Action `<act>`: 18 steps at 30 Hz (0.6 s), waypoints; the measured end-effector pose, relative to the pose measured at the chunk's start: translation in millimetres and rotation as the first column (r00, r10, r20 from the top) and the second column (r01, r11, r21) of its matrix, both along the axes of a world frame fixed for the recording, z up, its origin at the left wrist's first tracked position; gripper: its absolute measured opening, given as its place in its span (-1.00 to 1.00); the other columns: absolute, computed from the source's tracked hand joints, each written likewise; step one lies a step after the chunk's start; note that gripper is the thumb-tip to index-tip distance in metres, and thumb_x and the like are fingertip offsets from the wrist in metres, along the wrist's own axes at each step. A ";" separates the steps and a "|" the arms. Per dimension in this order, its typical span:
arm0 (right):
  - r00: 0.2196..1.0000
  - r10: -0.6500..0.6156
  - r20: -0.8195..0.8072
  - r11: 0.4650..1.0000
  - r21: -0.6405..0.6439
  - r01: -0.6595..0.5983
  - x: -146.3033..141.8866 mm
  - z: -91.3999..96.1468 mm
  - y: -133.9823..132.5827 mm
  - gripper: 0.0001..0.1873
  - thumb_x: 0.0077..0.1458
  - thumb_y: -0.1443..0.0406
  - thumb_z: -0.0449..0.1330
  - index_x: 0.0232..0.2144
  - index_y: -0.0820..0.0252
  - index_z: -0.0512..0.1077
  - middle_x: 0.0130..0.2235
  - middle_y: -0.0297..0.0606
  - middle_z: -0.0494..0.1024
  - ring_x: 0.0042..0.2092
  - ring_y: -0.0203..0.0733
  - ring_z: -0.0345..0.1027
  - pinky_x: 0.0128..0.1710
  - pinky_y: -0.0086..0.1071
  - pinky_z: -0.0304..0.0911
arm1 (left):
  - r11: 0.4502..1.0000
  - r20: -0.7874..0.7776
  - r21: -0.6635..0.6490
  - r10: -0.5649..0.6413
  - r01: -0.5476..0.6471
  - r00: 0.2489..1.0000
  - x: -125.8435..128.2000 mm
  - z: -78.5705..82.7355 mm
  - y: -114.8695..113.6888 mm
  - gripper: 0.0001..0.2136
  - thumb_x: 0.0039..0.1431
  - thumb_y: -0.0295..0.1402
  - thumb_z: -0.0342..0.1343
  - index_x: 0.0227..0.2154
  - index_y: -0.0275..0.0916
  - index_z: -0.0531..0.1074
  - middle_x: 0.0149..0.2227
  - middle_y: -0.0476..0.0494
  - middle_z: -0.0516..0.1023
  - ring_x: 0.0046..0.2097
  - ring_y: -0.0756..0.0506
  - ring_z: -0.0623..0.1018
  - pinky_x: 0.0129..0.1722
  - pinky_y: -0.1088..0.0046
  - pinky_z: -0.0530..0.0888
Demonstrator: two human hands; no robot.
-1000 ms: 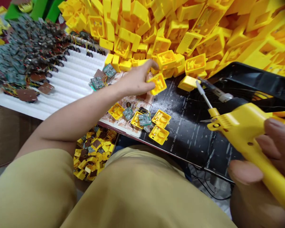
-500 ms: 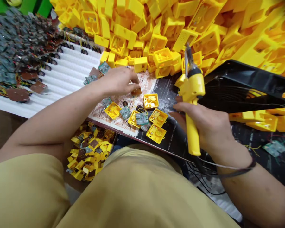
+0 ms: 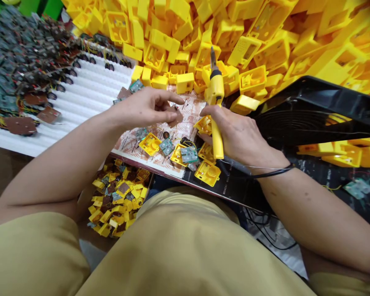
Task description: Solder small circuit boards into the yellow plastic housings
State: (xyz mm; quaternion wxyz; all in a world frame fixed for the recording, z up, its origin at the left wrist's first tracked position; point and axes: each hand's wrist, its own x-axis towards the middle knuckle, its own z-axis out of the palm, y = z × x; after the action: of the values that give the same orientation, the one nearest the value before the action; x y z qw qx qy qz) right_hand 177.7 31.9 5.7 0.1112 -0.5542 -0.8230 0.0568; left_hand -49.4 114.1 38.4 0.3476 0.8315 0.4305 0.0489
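Observation:
My left hand (image 3: 146, 107) is over the patterned part of the bench, fingers bent, with a small brown circuit board (image 3: 176, 118) at its thumb and fingertips. The index finger stretches out above the board. My right hand (image 3: 239, 129) is wrapped round a yellow soldering gun (image 3: 217, 113), whose dark metal tip points up and away from me. In front of the hands lie open yellow casings (image 3: 150, 144), another casing (image 3: 207, 173) and green circuit boards (image 3: 189, 154) with thin wires. The right hand partly hides two casings.
Yellow casings (image 3: 231, 33) are heaped along the back. A black fan-like frame (image 3: 314, 111) stands at right. Wired boards (image 3: 15, 65) pile up on white ridged foam (image 3: 89, 92) at left. Below the bench edge is a container of casings and boards (image 3: 120, 197).
My right hand has moved left with the soldering gun, nearer the left hand and over the casings. The brown board in my left hand has turned and shows more of its face.

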 end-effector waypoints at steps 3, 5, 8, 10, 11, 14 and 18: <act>0.995 0.018 -0.096 1.000 0.027 -0.015 6.3 -8.8 -2.4 -0.60 0.19 0.21 0.19 0.05 0.19 0.29 -0.04 -0.10 0.50 -0.20 -0.11 0.45 -0.35 -0.34 0.27 | 0.992 0.110 -0.079 0.104 -0.096 0.988 8.6 -8.7 -13.0 -0.70 0.30 -0.37 -0.04 0.04 -0.26 0.37 -0.29 -0.18 0.62 -0.33 -0.03 0.61 -0.38 0.42 0.49; 0.988 0.053 -0.143 0.997 0.062 -0.044 7.4 -15.6 -7.4 -0.65 0.22 0.22 0.15 0.02 0.20 0.31 -0.07 -0.10 0.50 -0.18 -0.09 0.46 -0.31 -0.32 0.32 | 0.984 0.123 -0.134 0.136 -0.120 0.983 15.1 -17.9 -16.8 -0.73 0.30 -0.40 -0.06 0.00 -0.27 0.38 -0.30 -0.19 0.62 -0.34 -0.02 0.61 -0.40 0.44 0.49; 0.964 0.123 -0.235 0.988 0.119 -0.097 10.7 -19.4 -19.0 -0.61 0.21 0.20 0.19 0.05 0.18 0.30 -0.07 -0.12 0.51 -0.17 -0.10 0.48 -0.28 -0.31 0.38 | 0.987 0.057 -0.156 0.055 -0.045 0.997 20.3 -26.2 -12.4 -0.81 0.19 -0.41 0.04 -0.15 -0.27 0.44 -0.30 -0.15 0.62 -0.30 0.00 0.60 -0.33 0.48 0.50; 0.948 0.131 -0.289 0.977 0.202 -0.073 16.2 -15.6 -27.8 -0.60 0.20 0.21 0.22 0.05 0.16 0.30 -0.08 -0.17 0.54 -0.16 -0.13 0.50 -0.26 -0.34 0.41 | 0.994 -0.029 -0.106 -0.020 0.017 0.999 21.8 -25.3 -6.2 -0.83 0.10 -0.41 0.10 -0.23 -0.28 0.48 -0.26 -0.12 0.62 -0.24 -0.03 0.60 -0.23 0.46 0.50; 0.944 0.130 -0.304 0.964 0.260 -0.049 19.7 -12.0 -32.3 -0.63 0.19 0.23 0.23 0.03 0.15 0.32 -0.11 -0.21 0.57 -0.18 -0.17 0.51 -0.26 -0.38 0.41 | 0.996 -0.068 -0.076 -0.044 0.038 0.997 22.7 -23.3 -3.5 -0.81 0.07 -0.40 0.11 -0.23 -0.27 0.50 -0.23 -0.11 0.63 -0.20 -0.04 0.59 -0.18 0.44 0.49; 0.944 0.145 -0.298 0.912 0.411 -0.010 30.7 2.5 -46.1 -0.77 0.14 0.34 0.29 -0.14 0.13 0.41 -0.31 -0.38 0.61 -0.35 -0.34 0.50 -0.31 -0.53 0.36 | 0.997 -0.098 -0.026 -0.068 0.066 0.993 29.0 -16.1 0.3 -0.72 0.10 -0.36 0.09 -0.13 -0.22 0.54 -0.17 -0.07 0.63 -0.14 -0.05 0.59 -0.09 0.43 0.46; 0.955 0.180 -0.237 0.877 0.479 -0.046 40.1 21.2 -66.3 -0.83 0.07 0.37 0.34 -0.26 0.13 0.45 -0.54 -0.49 0.50 -0.53 -0.41 0.37 -0.42 -0.59 0.27 | 0.991 -0.113 0.117 -0.056 0.069 0.992 48.8 -12.3 -3.8 -0.71 0.18 -0.25 0.02 -0.14 -0.21 0.56 -0.18 -0.09 0.63 -0.11 -0.09 0.58 -0.06 0.39 0.44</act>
State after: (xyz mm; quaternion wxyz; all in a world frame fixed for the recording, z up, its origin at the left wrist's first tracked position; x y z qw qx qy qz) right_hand 217.8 -34.4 26.9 0.3511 -0.4481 -0.8199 -0.0608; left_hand -0.6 110.3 26.1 0.2738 0.8656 0.4188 0.0184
